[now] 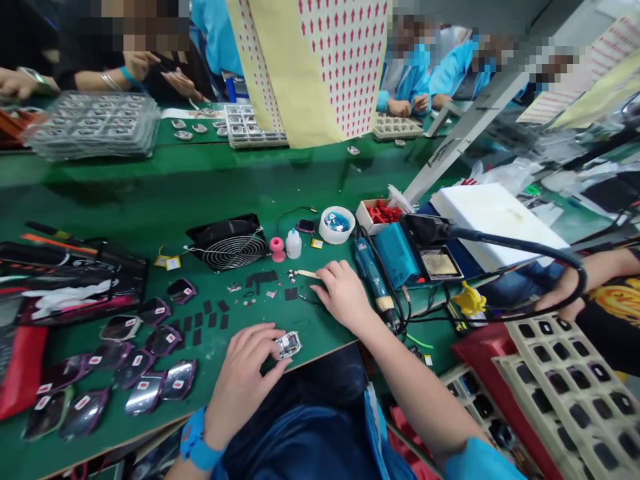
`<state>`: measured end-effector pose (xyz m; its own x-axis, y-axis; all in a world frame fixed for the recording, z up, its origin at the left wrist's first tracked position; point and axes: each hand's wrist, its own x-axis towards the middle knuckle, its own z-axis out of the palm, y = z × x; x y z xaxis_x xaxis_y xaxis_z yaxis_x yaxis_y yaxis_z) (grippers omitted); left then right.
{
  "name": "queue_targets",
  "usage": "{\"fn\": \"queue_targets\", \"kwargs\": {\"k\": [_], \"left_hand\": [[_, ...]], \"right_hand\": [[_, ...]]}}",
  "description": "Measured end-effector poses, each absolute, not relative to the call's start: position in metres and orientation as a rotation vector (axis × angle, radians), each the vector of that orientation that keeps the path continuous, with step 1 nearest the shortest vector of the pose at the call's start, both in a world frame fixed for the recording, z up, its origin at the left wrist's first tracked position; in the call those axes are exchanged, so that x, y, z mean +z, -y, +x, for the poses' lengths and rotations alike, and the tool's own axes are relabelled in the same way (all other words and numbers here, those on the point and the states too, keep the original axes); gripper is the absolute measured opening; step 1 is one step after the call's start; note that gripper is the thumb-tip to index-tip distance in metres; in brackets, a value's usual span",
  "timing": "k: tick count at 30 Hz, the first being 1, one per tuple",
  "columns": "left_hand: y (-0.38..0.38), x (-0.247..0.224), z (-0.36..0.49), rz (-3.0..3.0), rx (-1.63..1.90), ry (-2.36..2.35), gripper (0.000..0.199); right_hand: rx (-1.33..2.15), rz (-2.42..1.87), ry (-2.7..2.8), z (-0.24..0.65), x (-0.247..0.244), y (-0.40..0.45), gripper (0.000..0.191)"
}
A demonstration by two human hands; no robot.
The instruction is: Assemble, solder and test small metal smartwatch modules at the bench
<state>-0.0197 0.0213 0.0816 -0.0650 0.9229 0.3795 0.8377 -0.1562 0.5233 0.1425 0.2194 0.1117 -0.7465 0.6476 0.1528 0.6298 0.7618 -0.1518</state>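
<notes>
At the table's front edge my left hand grips a small open device case between thumb and fingers. Its circuit board faces up. Farther in, my right hand has its fingertips closed at one end of a thin pale stick; the thumb lies a little apart from it. Small black-and-white parts lie by the stick's other end. Dark tweezers rest just below that hand. Left of it are a black square pad and several black rectangular pieces.
Filmed purple-framed cases cover the left side. A fan, a white bottle and a round tub stand behind. A soldering station and cables are right, with trays below. Co-workers sit opposite and at right.
</notes>
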Motion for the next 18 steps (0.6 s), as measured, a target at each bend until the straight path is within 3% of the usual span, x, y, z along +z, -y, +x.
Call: {"fn": "queue_targets", "kwargs": {"k": [6, 18], "left_hand": [[-0.022, 0.081, -0.020, 2.077, 1.069, -1.925, 0.018], [-0.029, 0.071, -0.037, 2.388, 1.098, -1.882, 0.008]], "right_hand": [[0.135, -1.231, 2.633, 0.132, 0.094, -0.234, 0.014], [0.088, -1.181, 2.448, 0.124, 0.093, -0.234, 0.019]]}}
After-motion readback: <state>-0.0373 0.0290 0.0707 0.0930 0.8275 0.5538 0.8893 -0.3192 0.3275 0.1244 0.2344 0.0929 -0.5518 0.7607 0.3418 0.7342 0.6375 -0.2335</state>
